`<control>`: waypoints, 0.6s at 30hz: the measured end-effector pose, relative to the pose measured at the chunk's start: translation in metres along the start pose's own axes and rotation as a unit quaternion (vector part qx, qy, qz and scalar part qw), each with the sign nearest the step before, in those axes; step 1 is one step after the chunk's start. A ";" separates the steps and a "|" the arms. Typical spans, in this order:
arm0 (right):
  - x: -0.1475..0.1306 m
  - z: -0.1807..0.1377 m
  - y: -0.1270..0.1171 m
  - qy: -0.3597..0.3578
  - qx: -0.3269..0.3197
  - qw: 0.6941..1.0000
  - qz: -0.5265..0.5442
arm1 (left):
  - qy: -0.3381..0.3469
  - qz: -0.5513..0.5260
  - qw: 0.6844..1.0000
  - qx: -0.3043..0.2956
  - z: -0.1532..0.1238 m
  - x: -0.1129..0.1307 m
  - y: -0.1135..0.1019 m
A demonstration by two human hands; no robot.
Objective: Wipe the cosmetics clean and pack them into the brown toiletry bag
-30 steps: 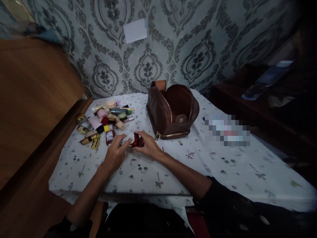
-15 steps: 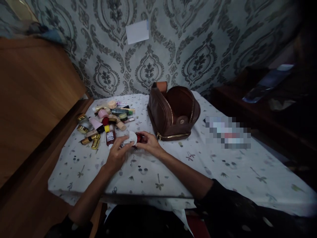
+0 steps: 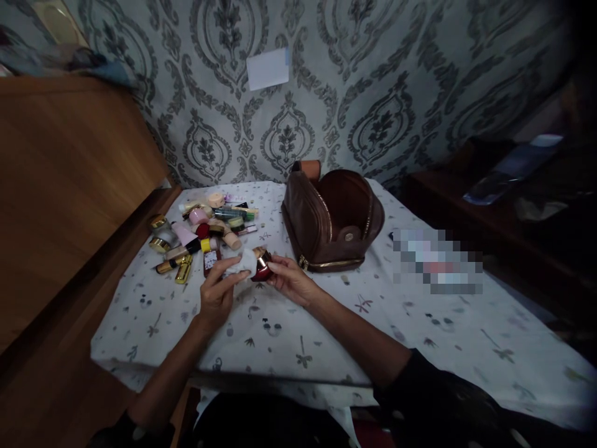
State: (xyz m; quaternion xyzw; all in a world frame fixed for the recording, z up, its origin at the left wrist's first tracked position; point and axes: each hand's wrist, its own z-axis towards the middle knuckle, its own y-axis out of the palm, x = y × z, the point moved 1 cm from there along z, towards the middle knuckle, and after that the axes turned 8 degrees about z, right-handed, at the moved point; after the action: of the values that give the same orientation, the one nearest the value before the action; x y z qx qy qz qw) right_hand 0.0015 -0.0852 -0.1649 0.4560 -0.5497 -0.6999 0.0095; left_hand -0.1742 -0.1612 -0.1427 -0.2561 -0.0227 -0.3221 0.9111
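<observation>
Turned since half a second ago, the small glossy dark-red jar with a gold top (image 3: 263, 267) now shows its gold part beside the crumpled white cloth (image 3: 247, 262); earlier, only its red side showed past the cloth. The right hand (image 3: 293, 282) grips the jar in its fingers, while the left hand (image 3: 219, 291) pinches the cloth against it. Around them, the heap of mixed cosmetics (image 3: 215, 231) and the unzipped brown leather-look bag (image 3: 303, 227) remain in place on the white patterned tablecloth (image 3: 336, 330).

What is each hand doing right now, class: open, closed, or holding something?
Left hand: closed, holding a crumpled white cloth or tissue.
Right hand: closed, holding a dark red and gold container.
</observation>
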 end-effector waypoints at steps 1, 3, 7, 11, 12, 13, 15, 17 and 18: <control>0.000 0.000 -0.001 0.003 -0.008 1.000 0.007 | -0.013 -0.003 1.000 0.004 0.000 0.000 0.000; 0.000 -0.001 -0.003 0.008 -0.025 1.000 0.016 | -0.043 -0.016 0.999 0.014 0.000 0.000 -0.001; 0.000 -0.003 -0.007 0.022 -0.055 0.998 0.008 | -0.102 -0.046 0.993 0.027 -0.001 -0.001 -0.003; -0.001 -0.007 -0.004 0.048 -0.068 0.996 0.003 | -0.145 -0.068 0.987 0.013 -0.003 -0.007 -0.003; -0.002 -0.008 -0.002 0.055 -0.072 0.996 0.002 | -0.150 -0.073 0.986 0.009 -0.003 -0.008 -0.002; -0.002 -0.009 0.000 0.063 -0.078 0.995 -0.001 | -0.155 -0.077 0.985 0.004 -0.003 -0.009 -0.002; -0.002 -0.010 0.003 0.081 -0.093 0.992 -0.008 | -0.161 -0.083 0.983 -0.010 -0.003 -0.011 -0.001; -0.001 -0.011 0.004 0.100 -0.107 0.989 -0.021 | -0.168 -0.087 0.982 -0.025 -0.001 -0.010 -0.001; 0.000 -0.011 0.004 0.106 -0.110 0.988 -0.028 | -0.171 -0.088 0.981 -0.032 0.000 -0.010 -0.002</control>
State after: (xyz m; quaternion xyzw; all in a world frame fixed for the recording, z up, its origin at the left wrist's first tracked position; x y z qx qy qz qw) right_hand 0.0071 -0.0953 -0.1616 0.5387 -0.4526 -0.7038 0.0977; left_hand -0.1827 -0.1567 -0.1436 -0.3336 -0.1906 -0.3533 0.8530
